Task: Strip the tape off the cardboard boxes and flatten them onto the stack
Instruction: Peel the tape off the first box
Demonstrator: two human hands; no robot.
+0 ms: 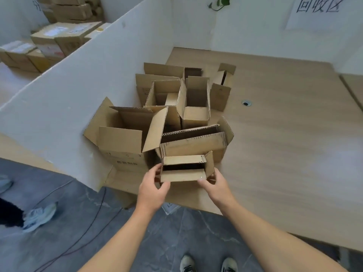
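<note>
The small cardboard box (186,168) sat between both hands, left hand (152,186) and right hand (215,185) each gripping an end, likely to steady it for flattening.

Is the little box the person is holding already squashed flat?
No: the small cardboard box, gripped by the left hand and the right hand, stands open with a dark hollow inside.

Both forearms are reaching forward, left hand (152,186) and right hand (215,185) gripping opposite ends of a small box (182,175).
</note>
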